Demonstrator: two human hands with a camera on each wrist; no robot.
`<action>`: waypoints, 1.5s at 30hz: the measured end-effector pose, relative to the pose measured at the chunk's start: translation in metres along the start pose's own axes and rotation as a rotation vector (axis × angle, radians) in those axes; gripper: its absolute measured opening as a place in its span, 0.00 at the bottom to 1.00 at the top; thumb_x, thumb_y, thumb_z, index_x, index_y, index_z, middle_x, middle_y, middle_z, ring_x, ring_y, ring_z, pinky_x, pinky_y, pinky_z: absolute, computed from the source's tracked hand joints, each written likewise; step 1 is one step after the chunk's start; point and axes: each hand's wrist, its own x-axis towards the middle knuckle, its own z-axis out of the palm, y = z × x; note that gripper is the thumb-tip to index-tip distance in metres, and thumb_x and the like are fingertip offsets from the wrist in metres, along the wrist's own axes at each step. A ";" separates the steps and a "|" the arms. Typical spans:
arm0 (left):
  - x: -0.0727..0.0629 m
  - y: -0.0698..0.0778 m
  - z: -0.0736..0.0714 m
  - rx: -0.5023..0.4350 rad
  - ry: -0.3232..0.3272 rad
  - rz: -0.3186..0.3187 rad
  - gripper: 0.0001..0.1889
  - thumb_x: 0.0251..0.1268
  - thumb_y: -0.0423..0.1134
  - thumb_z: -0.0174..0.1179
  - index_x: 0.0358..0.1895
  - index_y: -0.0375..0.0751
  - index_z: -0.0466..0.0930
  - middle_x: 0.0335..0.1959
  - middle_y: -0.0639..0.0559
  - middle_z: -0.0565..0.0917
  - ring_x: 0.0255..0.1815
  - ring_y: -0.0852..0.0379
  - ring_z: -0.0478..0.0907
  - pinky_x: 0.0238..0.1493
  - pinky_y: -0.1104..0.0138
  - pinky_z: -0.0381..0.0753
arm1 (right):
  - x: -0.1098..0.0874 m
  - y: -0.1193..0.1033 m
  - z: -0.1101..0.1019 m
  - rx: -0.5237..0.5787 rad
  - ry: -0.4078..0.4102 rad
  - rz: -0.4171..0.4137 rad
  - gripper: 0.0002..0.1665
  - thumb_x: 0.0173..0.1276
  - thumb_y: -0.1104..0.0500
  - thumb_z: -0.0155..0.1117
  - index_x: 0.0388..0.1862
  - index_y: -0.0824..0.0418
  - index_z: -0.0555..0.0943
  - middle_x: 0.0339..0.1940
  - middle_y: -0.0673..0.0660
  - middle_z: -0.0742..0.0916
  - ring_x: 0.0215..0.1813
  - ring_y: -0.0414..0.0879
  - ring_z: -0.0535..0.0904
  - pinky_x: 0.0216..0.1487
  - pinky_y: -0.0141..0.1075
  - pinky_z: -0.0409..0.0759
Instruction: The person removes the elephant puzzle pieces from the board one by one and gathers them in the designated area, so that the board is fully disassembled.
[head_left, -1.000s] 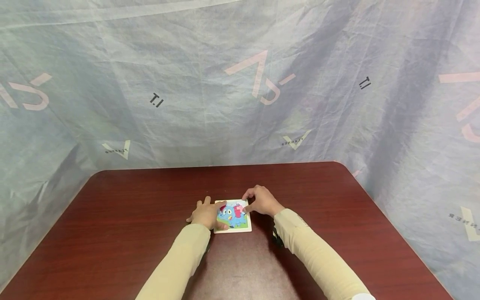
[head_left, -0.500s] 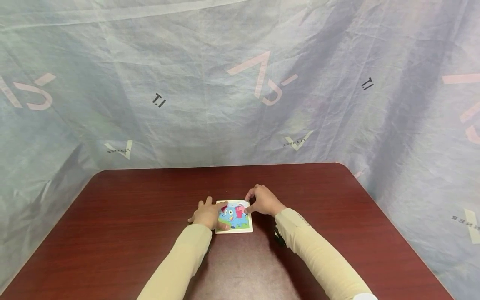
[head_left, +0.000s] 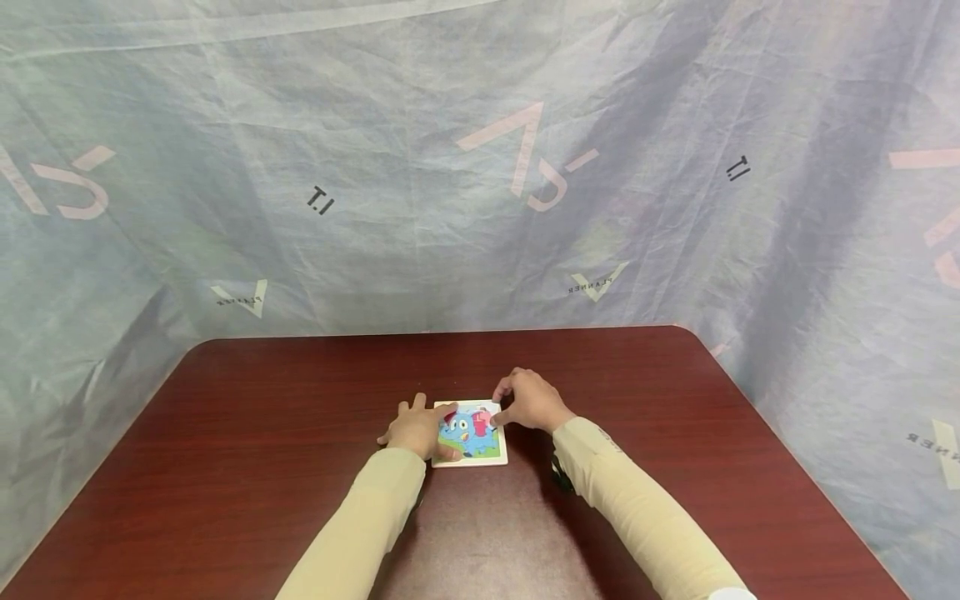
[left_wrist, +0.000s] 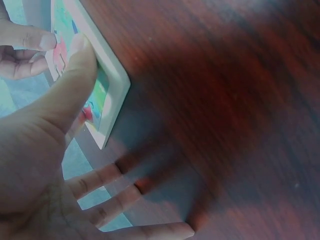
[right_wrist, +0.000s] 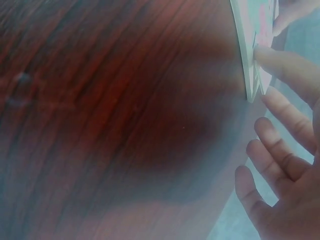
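Note:
A square jigsaw puzzle (head_left: pixel 504 455) with a pale frame lies on the table, its picture a blue cartoon animal with a pink and red part. My left hand (head_left: pixel 415 431) is spread at its left side. Thumb and index finger rest over the picture, and the other fingers reach down to the tabletop in the left wrist view. At the upper right corner, my right hand (head_left: pixel 534 402) pinches a puzzle piece (right_wrist: pixel 265 81) between thumb and index finger. That piece stands tilted up from the board in the right wrist view; the fingers partly cover it.
The dark red wooden table (head_left: pixel 262 433) spreads out around the puzzle. A grey printed cloth (head_left: pixel 405 208) hangs behind the table's far edge and along both sides.
The whole head view has shifted slightly, with table and hands a little further right. Both hands keep nearly the same places at the puzzle, the right still pinching the piece.

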 end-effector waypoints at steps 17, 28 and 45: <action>-0.003 0.002 -0.003 -0.011 -0.001 -0.008 0.42 0.51 0.48 0.79 0.73 0.55 0.73 0.73 0.36 0.63 0.70 0.31 0.61 0.52 0.25 0.71 | -0.004 -0.002 0.001 -0.095 0.066 -0.114 0.14 0.52 0.52 0.85 0.37 0.50 0.90 0.42 0.47 0.83 0.47 0.47 0.78 0.48 0.45 0.78; 0.000 0.003 0.000 -0.004 0.001 -0.015 0.42 0.51 0.49 0.79 0.73 0.56 0.73 0.73 0.36 0.63 0.70 0.31 0.61 0.52 0.25 0.71 | -0.002 0.000 -0.001 -0.162 0.089 -0.182 0.15 0.54 0.51 0.83 0.41 0.49 0.91 0.41 0.47 0.83 0.48 0.47 0.79 0.48 0.44 0.79; -0.002 0.003 -0.003 0.003 -0.013 -0.005 0.43 0.52 0.49 0.79 0.74 0.55 0.72 0.74 0.35 0.62 0.70 0.31 0.61 0.52 0.26 0.72 | -0.011 0.004 -0.024 -0.074 0.070 -0.128 0.16 0.57 0.49 0.82 0.45 0.46 0.90 0.43 0.46 0.83 0.48 0.45 0.79 0.47 0.48 0.81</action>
